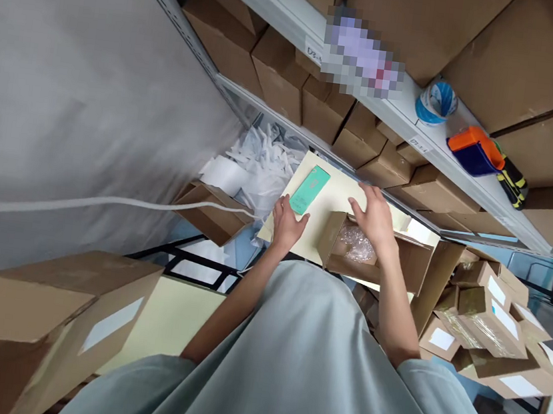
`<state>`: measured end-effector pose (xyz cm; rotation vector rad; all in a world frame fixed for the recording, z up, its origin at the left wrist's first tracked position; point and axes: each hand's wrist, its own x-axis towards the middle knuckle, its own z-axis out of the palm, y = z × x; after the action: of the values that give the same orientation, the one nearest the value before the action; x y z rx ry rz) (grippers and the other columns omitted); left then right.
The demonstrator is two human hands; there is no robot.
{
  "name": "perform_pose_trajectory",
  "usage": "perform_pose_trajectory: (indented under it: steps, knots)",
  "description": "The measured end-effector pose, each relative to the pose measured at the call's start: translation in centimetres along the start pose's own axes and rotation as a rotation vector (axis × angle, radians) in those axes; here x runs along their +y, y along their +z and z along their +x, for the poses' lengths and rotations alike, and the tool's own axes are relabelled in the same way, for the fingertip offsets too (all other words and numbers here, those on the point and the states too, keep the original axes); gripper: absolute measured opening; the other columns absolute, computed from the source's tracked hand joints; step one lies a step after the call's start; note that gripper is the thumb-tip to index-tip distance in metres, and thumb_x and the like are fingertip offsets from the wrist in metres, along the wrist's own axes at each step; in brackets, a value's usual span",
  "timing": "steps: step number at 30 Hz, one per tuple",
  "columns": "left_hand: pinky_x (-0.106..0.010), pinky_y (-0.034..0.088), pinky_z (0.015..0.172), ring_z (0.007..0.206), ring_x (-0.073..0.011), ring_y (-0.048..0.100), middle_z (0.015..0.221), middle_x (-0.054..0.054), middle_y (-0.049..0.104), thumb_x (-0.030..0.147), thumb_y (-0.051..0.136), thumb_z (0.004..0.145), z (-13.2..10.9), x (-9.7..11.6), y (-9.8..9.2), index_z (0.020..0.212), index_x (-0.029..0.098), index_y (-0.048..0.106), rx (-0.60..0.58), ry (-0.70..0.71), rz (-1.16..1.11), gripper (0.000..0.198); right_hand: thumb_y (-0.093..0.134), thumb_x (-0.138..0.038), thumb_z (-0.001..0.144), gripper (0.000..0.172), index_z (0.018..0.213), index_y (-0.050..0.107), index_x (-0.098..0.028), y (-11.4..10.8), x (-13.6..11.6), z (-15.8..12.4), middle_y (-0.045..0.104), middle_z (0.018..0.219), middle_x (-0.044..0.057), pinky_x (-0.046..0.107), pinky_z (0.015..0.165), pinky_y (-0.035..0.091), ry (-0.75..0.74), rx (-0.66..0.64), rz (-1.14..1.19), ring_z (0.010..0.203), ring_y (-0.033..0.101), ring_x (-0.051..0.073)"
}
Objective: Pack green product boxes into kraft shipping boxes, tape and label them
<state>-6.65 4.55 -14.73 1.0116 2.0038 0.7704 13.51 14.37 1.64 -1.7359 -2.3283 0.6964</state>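
Note:
A flat green box (310, 190) lies on the pale yellow tabletop (297, 240). My left hand (288, 224) is at its near end, fingers apart; whether the fingertips touch the box I cannot tell. To the right stands an open cardboard box (405, 262) with crumpled clear bubble wrap (356, 244) inside. Above the far side of that carton hovers my right hand (375, 214), thumb and fingers spread with nothing between them.
A shelf edge (393, 117) over the table carries a blue tape roll (436, 102), an orange and blue tape dispenser (475, 151) and a yellow-black cutter (513, 175). Packed cartons (490, 314) fill a large box at right. A white cable (105, 203) crosses the left.

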Motion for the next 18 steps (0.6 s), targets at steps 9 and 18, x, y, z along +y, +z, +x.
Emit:
perform_pose_trajectory:
  steps: [9, 18]
  knots:
    - [-0.061, 0.034, 0.132, 0.165, -0.0514, 0.032, 0.173, -0.04, 0.031, 0.021, 0.083, 0.086, 3.4, -0.5, 2.5, 0.168, 0.0, 0.029, -0.164, -0.098, 0.146, 0.1, 0.054, -0.047, 0.114, 0.051, 0.155, 0.062, -0.019, 2.6, -5.1, 1.5, 0.071, 0.145, 0.018, 0.055, 0.112, 0.058, 0.019, -0.028, 0.064, 0.131, 0.07, 0.038]
    - [-0.06, 0.043, 0.124, 0.145, -0.0441, 0.057, 0.147, -0.031, 0.061, 0.02, 0.078, 0.081, 4.7, -0.6, 4.3, 0.143, 0.007, 0.052, -0.077, -0.12, 0.091, 0.068, 0.053, -0.046, 0.113, 0.047, 0.152, 0.065, -0.022, 1.2, -3.2, -4.1, 0.074, 0.142, 0.017, 0.05, 0.11, 0.059, 0.117, 0.047, 0.119, 0.128, 0.074, 0.034]
